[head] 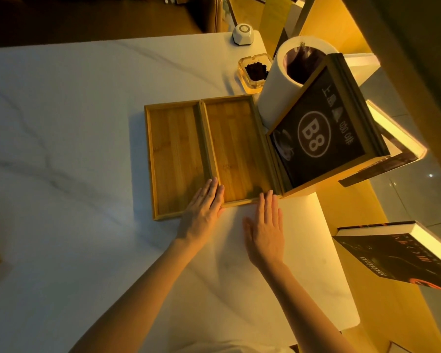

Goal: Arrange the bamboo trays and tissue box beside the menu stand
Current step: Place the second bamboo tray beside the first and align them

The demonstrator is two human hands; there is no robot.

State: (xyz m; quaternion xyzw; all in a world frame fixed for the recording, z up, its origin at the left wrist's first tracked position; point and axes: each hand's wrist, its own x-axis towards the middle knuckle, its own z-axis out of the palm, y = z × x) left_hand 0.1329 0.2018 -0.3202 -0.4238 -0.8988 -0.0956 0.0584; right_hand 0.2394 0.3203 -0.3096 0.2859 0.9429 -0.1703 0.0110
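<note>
White marble-look table (74, 123), warm yellow light from the right side

Left bamboo tray (175, 159): long shallow rectangle, flat on the table, nothing in it. Its long right wall is touching the right bamboo tray (236, 149), also nothing inside, same shape, set a bit farther back so the near ends don't line up

Left hand (203, 207): open, fingers straight and together, palm down, lying across the near right corner of the left tray, fingertips at the seam between the two trays. Grips nothing, just pressing flat

Right hand (265, 225): open and flat on the table, fingers stretched forward, tips touching the near end wall of the right tray. Nothing held

Far side, past the trays: glass ashtray (255, 72) with a dark crumbly heap in it, can't tell what. Behind that, at the far table corner, a small white faceted object (242, 34) with a round top

Right of the ashtray, white cylindrical bin (280, 80), upright, dark bag-like liner inside, contents can't tell

Menu stand (323, 133): wood-framed dark sign, "B8" in a circle, standing just beside the right tray's long right wall, in front of the bin. Contact with the tray not clear

Far right, off the table edge: a dark-covered book (397, 256) and another lit panel above it. Tissue box can't be made out for sure
</note>
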